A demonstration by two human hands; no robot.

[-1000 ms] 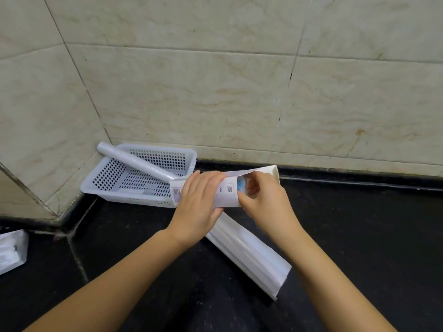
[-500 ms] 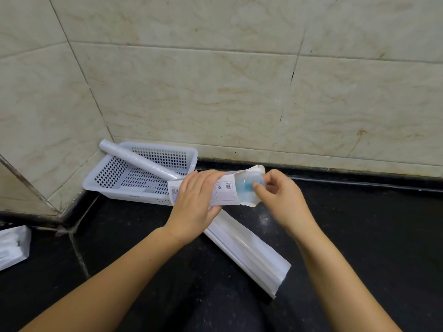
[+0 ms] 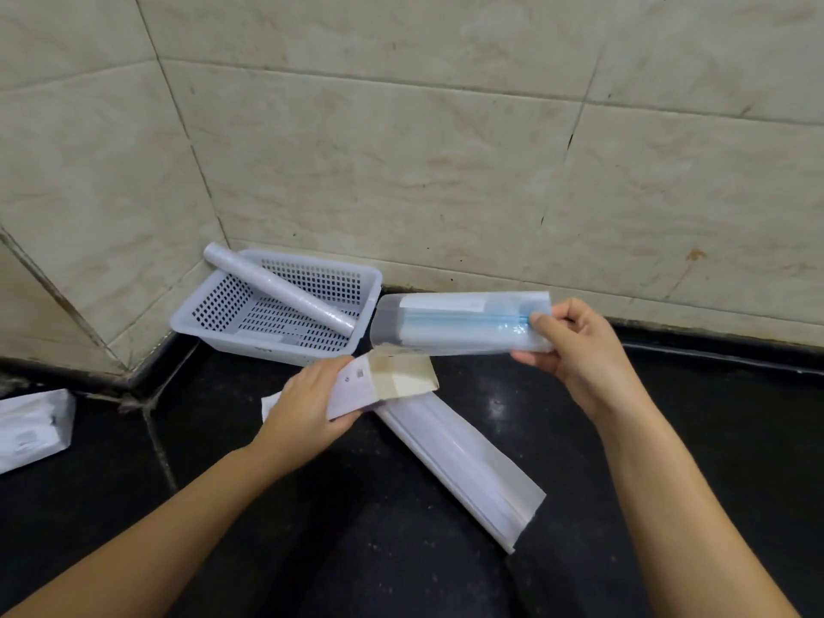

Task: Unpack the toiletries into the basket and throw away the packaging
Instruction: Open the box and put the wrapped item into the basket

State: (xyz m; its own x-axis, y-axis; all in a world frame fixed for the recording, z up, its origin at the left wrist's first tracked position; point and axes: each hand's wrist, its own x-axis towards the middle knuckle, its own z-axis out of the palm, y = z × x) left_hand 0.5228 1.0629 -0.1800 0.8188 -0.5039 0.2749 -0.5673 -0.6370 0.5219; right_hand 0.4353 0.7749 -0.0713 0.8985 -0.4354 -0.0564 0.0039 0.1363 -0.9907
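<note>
My left hand (image 3: 307,405) grips a small white cardboard box (image 3: 379,383) with its end flaps open, held low over the black counter. My right hand (image 3: 579,350) pinches the right end of a clear plastic pouch (image 3: 459,323) with a pale blue item inside, held level just right of the basket. The white perforated basket (image 3: 214,310) sits in the wall corner with a clear-wrapped white roll (image 3: 281,289) lying slanted across it.
A long white packet (image 3: 463,466) lies diagonally on the black counter (image 3: 691,439) beneath my hands. Another white package (image 3: 31,430) rests at the left edge. Tiled walls (image 3: 446,171) close off the back and left.
My right hand has drawn the clear pouch out of the box and moved it right and up. My left hand has lowered the opened box toward the counter.
</note>
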